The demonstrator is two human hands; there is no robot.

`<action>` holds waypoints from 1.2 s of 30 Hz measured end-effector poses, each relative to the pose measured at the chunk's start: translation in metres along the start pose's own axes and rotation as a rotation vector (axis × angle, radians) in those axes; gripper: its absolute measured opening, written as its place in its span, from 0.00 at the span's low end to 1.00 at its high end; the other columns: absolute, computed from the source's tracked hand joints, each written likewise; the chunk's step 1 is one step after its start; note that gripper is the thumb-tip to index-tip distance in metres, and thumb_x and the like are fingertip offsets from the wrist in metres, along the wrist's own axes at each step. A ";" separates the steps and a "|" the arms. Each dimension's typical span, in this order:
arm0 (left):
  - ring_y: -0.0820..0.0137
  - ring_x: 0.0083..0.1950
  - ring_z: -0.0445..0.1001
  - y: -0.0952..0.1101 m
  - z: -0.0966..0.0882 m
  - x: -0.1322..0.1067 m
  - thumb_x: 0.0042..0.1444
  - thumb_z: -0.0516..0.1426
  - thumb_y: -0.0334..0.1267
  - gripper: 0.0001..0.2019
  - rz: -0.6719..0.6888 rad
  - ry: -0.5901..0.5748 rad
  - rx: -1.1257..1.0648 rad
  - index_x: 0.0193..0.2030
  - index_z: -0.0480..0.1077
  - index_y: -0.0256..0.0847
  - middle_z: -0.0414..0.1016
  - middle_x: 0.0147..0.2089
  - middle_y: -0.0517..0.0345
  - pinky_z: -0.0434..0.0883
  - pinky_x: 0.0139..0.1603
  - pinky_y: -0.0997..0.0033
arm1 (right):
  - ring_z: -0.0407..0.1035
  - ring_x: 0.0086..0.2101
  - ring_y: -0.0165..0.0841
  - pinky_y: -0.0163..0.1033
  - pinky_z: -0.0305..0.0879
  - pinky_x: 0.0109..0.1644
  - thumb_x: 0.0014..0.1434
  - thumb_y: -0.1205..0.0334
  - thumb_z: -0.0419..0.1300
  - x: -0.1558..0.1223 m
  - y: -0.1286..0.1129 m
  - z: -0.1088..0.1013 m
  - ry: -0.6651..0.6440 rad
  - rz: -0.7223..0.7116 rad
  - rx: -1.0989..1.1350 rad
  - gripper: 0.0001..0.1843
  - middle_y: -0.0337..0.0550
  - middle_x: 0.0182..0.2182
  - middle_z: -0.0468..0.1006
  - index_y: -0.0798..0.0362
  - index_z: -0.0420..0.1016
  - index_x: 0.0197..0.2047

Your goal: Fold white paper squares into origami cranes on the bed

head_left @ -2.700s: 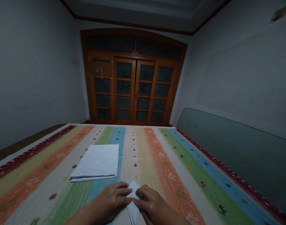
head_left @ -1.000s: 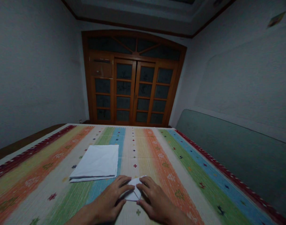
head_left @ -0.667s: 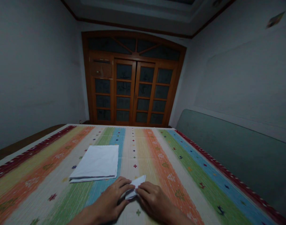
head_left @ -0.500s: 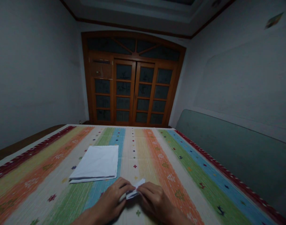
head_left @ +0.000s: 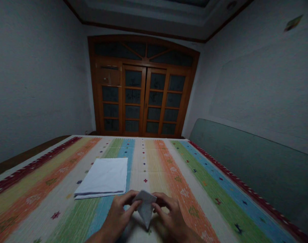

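A small folded piece of white paper [head_left: 145, 207] is held upright between my two hands, its point facing down toward the tablecloth. My left hand [head_left: 122, 211] pinches its left edge between thumb and fingers. On the other side, my right hand [head_left: 169, 212] pinches the right edge in the same way. Beyond my left hand lies a stack of white paper sheets [head_left: 103, 177], flat on the cloth and touched by neither hand.
A striped, patterned tablecloth [head_left: 191, 189] covers the table. To the right stands a pale green board-like panel [head_left: 245, 155] along the wall. Wooden doors with glass panes [head_left: 146, 101] are at the far end, and white walls rise on both sides.
The folded paper has been turned from lying low and slanted to standing up with its point down. Both hands have shifted to grip its opposite edges. The paper stack stays put.
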State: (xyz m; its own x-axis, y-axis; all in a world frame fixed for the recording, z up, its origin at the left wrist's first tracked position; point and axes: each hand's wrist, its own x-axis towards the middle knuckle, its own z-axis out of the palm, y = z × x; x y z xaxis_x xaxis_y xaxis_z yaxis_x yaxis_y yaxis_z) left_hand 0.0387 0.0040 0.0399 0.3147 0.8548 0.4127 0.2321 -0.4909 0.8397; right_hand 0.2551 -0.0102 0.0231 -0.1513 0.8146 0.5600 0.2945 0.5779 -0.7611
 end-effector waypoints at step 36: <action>0.65 0.31 0.75 -0.033 0.007 -0.001 0.50 0.67 0.47 0.20 -0.304 -0.072 -0.373 0.46 0.78 0.37 0.78 0.32 0.54 0.72 0.33 0.67 | 0.74 0.29 0.35 0.38 0.72 0.31 0.50 0.41 0.72 -0.002 0.021 0.008 -0.064 0.465 0.551 0.28 0.42 0.30 0.78 0.54 0.81 0.46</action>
State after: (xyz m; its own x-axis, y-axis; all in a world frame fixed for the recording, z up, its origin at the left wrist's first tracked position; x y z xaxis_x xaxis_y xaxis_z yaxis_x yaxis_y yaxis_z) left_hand 0.0369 0.0179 0.0093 0.3497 0.9298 0.1147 -0.0182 -0.1157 0.9931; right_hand 0.2544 0.0005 0.0036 -0.1854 0.9739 0.1307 -0.1740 0.0984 -0.9798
